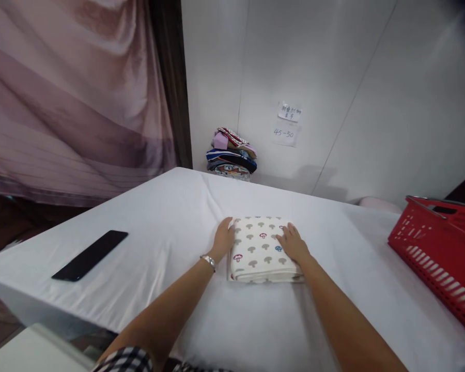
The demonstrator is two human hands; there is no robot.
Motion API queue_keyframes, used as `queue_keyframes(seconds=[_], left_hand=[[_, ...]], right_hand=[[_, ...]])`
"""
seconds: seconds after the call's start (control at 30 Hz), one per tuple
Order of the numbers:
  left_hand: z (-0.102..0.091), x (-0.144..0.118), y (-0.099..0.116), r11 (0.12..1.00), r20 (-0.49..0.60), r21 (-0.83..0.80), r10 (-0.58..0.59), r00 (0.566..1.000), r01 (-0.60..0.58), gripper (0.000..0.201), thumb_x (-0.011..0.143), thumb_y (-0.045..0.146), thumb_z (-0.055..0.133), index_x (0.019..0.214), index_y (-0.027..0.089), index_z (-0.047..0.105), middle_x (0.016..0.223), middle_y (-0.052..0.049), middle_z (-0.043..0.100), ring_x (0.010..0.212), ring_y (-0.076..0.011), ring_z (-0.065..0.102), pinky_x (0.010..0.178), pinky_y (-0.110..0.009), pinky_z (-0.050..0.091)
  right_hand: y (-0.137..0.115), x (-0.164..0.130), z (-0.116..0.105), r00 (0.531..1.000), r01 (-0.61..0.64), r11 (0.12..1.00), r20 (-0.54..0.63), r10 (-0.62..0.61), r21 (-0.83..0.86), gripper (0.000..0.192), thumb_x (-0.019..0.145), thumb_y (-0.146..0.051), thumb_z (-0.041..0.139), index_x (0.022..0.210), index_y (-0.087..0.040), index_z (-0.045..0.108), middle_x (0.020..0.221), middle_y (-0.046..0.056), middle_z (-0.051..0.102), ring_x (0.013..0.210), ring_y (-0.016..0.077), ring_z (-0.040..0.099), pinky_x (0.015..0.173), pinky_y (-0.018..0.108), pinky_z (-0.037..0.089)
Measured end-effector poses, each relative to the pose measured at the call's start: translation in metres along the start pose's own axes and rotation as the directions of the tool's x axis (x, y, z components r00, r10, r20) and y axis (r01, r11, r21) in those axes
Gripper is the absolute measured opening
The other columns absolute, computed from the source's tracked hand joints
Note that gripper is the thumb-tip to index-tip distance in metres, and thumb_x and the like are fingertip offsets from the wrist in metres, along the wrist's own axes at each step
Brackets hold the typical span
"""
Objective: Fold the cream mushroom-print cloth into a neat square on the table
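A folded white cloth [261, 250] printed with grey, red and blue mushrooms lies on the white-covered table, its layers showing along the near edge. My left hand [223, 238] rests against its left side, fingers stretched along the edge and partly hidden. A silvery bracelet circles that wrist. On the right part of the cloth lies my right hand [293, 244], its fingers spread over the top.
A black phone-like slab [91, 256] lies on the tabletop [170, 206] at left. To the right stands a red plastic basket [437, 248]. Several folded fabrics [231, 155] are stacked by the wall beyond the far edge. Paper notes [287, 132] hang above; a pink curtain [70, 93] hangs left.
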State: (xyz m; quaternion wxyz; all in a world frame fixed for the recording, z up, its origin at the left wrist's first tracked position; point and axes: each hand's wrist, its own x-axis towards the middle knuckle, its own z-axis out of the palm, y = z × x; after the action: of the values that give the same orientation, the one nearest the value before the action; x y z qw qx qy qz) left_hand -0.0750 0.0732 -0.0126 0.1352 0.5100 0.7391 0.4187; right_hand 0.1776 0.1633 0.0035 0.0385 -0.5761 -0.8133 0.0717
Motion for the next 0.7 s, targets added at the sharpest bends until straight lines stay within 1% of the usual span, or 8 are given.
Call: queue_keyframes(seconds=[0.07,0.1,0.27,0.37,0.43,0.53,0.63,0.7], left_hand=[[-0.004,0.017,-0.007,0.999,0.013,0.013,-0.043,0.999,0.043,0.044,0.086,0.022,0.044,0.13,0.014,0.049,0.137,-0.014,0.048,0.127,-0.0242,0.044,0.107,-0.039,0.034],[-0.004,0.024,-0.009,0.999,0.032,0.02,-0.044,0.998,0.044,0.045,0.085,0.022,0.047,0.129,0.013,0.049,0.136,-0.014,0.049,0.126,-0.0248,0.046,0.106,-0.038,0.035],[-0.003,0.046,-0.01,1.0,0.151,0.03,0.004,0.989,-0.009,0.047,0.079,0.021,0.053,0.126,0.018,0.055,0.126,-0.008,0.059,0.116,-0.0221,0.054,0.101,-0.033,0.039],[-0.001,0.053,-0.008,0.999,0.19,0.021,0.04,0.981,-0.045,0.042,0.077,0.021,0.054,0.118,0.021,0.061,0.119,-0.004,0.065,0.109,-0.0206,0.058,0.096,-0.03,0.041],[-0.001,0.057,-0.007,0.999,0.195,0.017,0.044,0.98,-0.048,0.036,0.076,0.02,0.054,0.109,0.024,0.067,0.11,-0.002,0.069,0.102,-0.0196,0.06,0.09,-0.027,0.044],[0.001,0.063,-0.008,1.0,0.165,0.022,0.004,0.986,-0.008,0.03,0.076,0.02,0.053,0.1,0.025,0.07,0.098,-0.001,0.072,0.093,-0.0191,0.062,0.082,-0.026,0.045],[0.004,0.067,-0.01,0.999,0.129,0.018,-0.045,0.991,0.043,0.028,0.076,0.021,0.053,0.097,0.025,0.071,0.094,-0.003,0.072,0.091,-0.0201,0.062,0.081,-0.027,0.045],[0.005,0.068,-0.012,0.998,0.128,-0.004,-0.062,0.99,0.063,0.026,0.075,0.021,0.055,0.095,0.024,0.072,0.095,-0.003,0.072,0.092,-0.0208,0.062,0.082,-0.028,0.045]], right_hand=[[0.001,-0.007,0.008,1.0,0.012,1.0,0.001,-0.012,-0.001,0.058,0.093,-0.047,0.028,0.142,-0.016,0.031,0.155,0.009,0.014,0.141,0.0224,0.011,0.105,0.038,0.032],[0.001,-0.008,0.01,1.0,0.009,1.0,0.002,-0.009,-0.003,0.059,0.093,-0.048,0.028,0.143,-0.016,0.031,0.155,0.009,0.014,0.142,0.0221,0.011,0.105,0.037,0.031],[0.0,-0.006,0.009,1.0,0.005,1.0,0.005,-0.005,0.018,0.06,0.093,-0.048,0.027,0.143,-0.016,0.03,0.155,0.009,0.014,0.142,0.022,0.012,0.107,0.037,0.029],[0.001,-0.006,0.009,1.0,0.004,0.999,-0.007,-0.004,0.038,0.059,0.093,-0.047,0.029,0.143,-0.017,0.032,0.155,0.008,0.015,0.141,0.0228,0.013,0.107,0.036,0.03],[0.001,-0.007,0.01,1.0,0.003,1.0,-0.007,-0.002,0.03,0.059,0.093,-0.047,0.03,0.143,-0.017,0.032,0.155,0.008,0.016,0.142,0.0233,0.013,0.107,0.036,0.031],[0.001,-0.009,0.012,0.999,0.02,1.0,-0.031,-0.02,0.004,0.059,0.093,-0.046,0.029,0.143,-0.014,0.032,0.155,0.01,0.015,0.141,0.0235,0.014,0.108,0.036,0.029],[0.0,-0.01,0.012,0.999,0.026,1.0,-0.039,-0.026,-0.005,0.058,0.094,-0.047,0.029,0.143,-0.015,0.032,0.155,0.008,0.015,0.141,0.0233,0.014,0.107,0.037,0.031],[0.0,-0.01,0.012,0.999,0.013,1.0,-0.03,-0.014,-0.003,0.058,0.093,-0.047,0.028,0.143,-0.017,0.032,0.155,0.007,0.015,0.141,0.0231,0.013,0.105,0.038,0.033]])
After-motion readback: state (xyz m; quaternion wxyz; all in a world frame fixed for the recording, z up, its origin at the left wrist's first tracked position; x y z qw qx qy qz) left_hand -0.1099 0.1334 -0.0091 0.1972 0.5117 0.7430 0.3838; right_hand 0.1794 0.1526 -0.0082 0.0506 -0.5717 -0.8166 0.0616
